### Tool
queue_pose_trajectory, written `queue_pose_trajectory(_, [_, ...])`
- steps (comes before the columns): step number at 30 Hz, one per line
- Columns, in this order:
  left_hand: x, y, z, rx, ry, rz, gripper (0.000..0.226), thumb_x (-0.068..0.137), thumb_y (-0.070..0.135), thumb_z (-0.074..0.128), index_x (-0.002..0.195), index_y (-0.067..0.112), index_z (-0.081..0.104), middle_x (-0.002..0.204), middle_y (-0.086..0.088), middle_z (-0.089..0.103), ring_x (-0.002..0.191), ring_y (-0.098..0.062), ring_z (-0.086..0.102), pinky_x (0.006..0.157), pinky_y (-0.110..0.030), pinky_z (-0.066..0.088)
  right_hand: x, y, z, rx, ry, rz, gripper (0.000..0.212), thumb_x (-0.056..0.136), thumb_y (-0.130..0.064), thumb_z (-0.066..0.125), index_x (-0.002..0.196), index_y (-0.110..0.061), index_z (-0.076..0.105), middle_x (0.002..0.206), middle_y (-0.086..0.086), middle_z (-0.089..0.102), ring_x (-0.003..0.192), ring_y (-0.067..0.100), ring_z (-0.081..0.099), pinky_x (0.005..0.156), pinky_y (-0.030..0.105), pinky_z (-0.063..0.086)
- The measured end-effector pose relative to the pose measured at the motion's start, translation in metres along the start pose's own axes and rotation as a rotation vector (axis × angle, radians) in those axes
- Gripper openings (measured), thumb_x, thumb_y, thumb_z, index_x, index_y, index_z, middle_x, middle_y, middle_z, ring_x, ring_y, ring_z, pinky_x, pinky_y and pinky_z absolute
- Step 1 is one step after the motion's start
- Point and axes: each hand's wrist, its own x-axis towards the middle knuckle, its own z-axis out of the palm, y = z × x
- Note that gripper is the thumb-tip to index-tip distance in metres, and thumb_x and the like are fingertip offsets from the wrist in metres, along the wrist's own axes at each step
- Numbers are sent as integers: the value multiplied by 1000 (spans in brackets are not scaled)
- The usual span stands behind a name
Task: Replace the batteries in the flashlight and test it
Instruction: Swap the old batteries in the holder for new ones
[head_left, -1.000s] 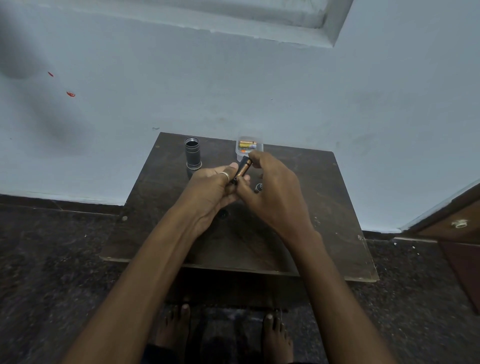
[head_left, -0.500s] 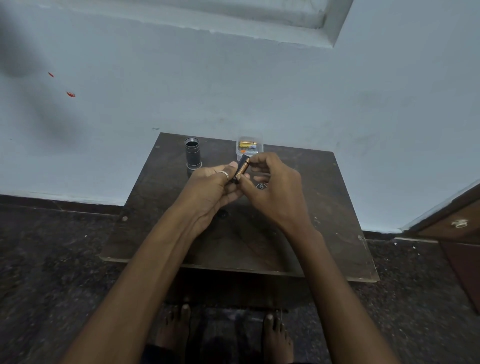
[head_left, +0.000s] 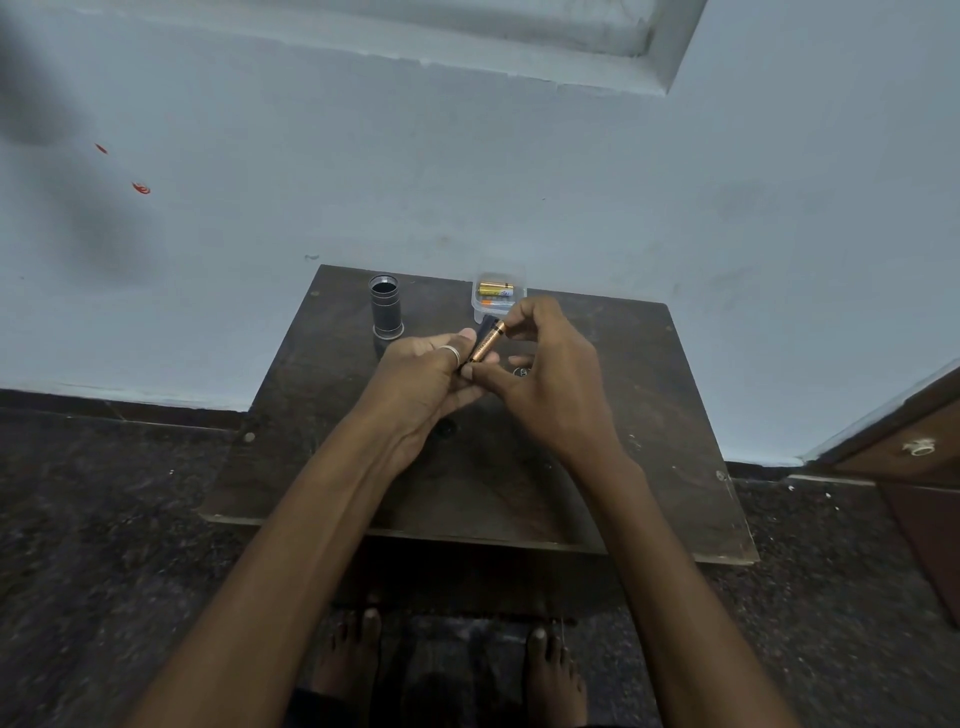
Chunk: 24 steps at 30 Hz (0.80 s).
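Note:
Over the middle of the dark wooden table, my left hand grips a black battery holder, mostly hidden by the fingers. My right hand pinches a copper-and-black battery between thumb and forefinger, its length lying against the holder. The grey flashlight body stands upright on its wide end at the table's back left, open end up. A small dark round cap lies on the table under my right hand.
A clear plastic box with a few batteries sits at the table's back edge, just beyond my hands. The pale wall rises right behind the table. A wooden cabinet with a knob stands at the right. My bare feet are on the dark floor below.
My right hand's fingers have shifted along the battery, now pinching it at both ends against the holder. The left hand has stayed nearly still.

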Motion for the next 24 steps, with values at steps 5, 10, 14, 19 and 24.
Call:
queue_pose_trajectory(5, [-1, 1, 1, 10, -14, 20, 37, 100, 13, 54, 73, 7, 78, 78, -6, 78, 77, -13, 75, 67, -25, 60, 1, -9, -3, 125, 80, 18, 27, 81, -13, 82, 94, -17, 59, 86, -13, 65, 83, 7, 66, 68, 19, 55])
queue_pose_trajectory(10, [-1, 1, 5, -9, -14, 17, 25, 102, 17, 52, 91, 5, 71, 76, -6, 76, 73, -12, 73, 68, -24, 60, 5, -14, -10, 482, 141, 250, 20, 88, -2, 72, 101, -10, 59, 89, 11, 73, 77, 19, 72, 70, 31, 62])
queue_pose_trajectory(14, [1, 2, 0, -48, 18, -18, 20, 101, 17, 54, 97, 2, 67, 77, -9, 77, 74, -15, 74, 66, -25, 60, 9, -2, -23, 459, 207, 384, 28, 89, -8, 73, 109, -16, 56, 83, 6, 76, 80, 26, 76, 79, 47, 62])
queue_pose_trajectory(19, [1, 3, -3, -69, 32, -50, 20, 101, 17, 54, 107, 0, 63, 78, -9, 77, 75, -15, 75, 65, -25, 60, 6, 30, -34, -113, 192, 439, 20, 85, -21, 75, 102, -16, 66, 82, -4, 71, 85, 20, 72, 83, 32, 54])
queue_pose_trajectory(24, [1, 3, -2, -71, 35, -75, 26, 102, 17, 52, 116, -3, 60, 80, -10, 78, 77, -16, 75, 64, -26, 60, -2, 46, -30, -362, 111, 426, 9, 87, -18, 69, 96, -18, 71, 90, -2, 72, 93, 23, 67, 73, 25, 40])
